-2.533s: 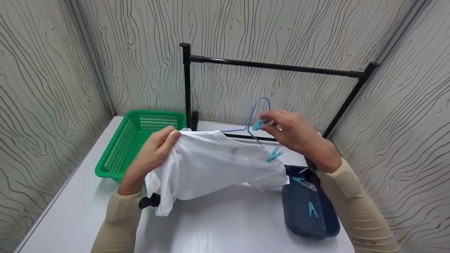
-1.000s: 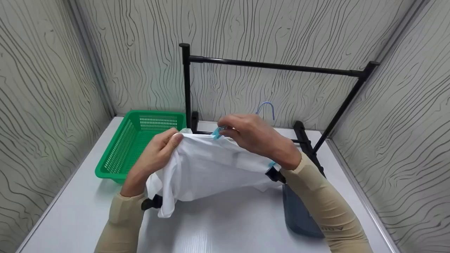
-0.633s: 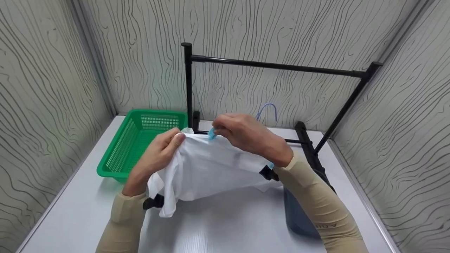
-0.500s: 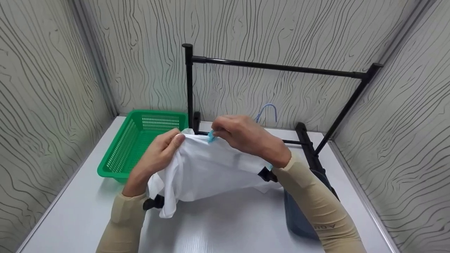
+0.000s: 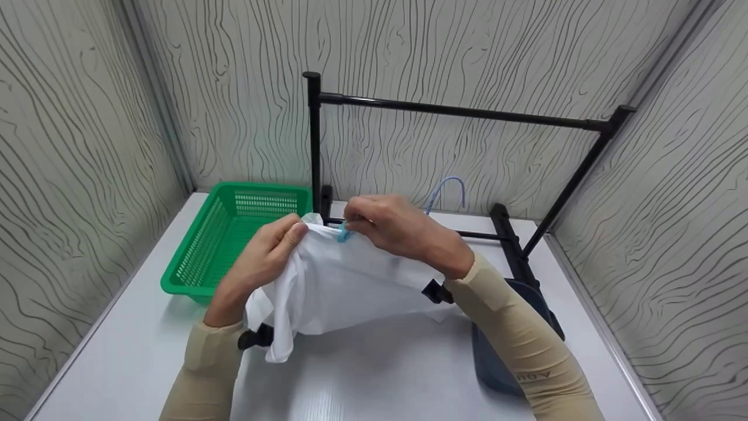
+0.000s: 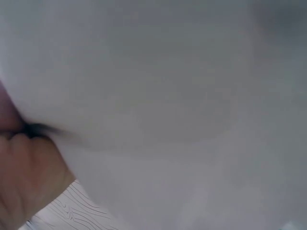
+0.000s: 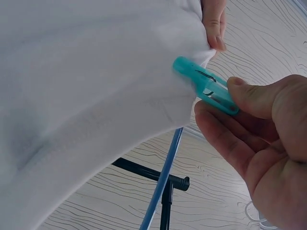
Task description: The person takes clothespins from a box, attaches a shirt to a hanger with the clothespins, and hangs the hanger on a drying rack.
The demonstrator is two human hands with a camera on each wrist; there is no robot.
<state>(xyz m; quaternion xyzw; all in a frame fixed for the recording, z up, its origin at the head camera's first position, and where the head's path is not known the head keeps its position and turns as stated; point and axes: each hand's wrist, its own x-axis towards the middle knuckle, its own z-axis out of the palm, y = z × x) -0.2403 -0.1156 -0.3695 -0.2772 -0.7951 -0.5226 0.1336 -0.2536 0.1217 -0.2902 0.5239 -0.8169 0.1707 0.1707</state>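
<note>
A white T-shirt [image 5: 362, 292] is stretched over a blue wire hanger, whose hook [image 5: 451, 178] sticks up behind my right wrist. My left hand [image 5: 263, 251] pinches the shirt's shoulder between thumb and fingers. Close beside it, my right hand [image 5: 397, 231] pinches a turquoise clothespin [image 5: 343, 233] by its handle ends. In the right wrist view, the nose of the clothespin [image 7: 184, 66] lies over the shirt's top edge, and the hanger wire [image 7: 163, 177] comes out from under the cloth. Cloth fills most of the left wrist view.
Behind the shirt stands a black clothes rack [image 5: 461, 111]. To the left is a green plastic basket [image 5: 182, 257] with slotted sides. A dark blue bin [image 5: 494, 356] sits at the right, partly covered by my right forearm. Wood-patterned walls close in the white table.
My right hand has carried the clothespin leftward from near the hanger's neck to the shirt's shoulder edge, then slightly farther left. The hook has tipped right and lower. My left hand keeps its grip.
</note>
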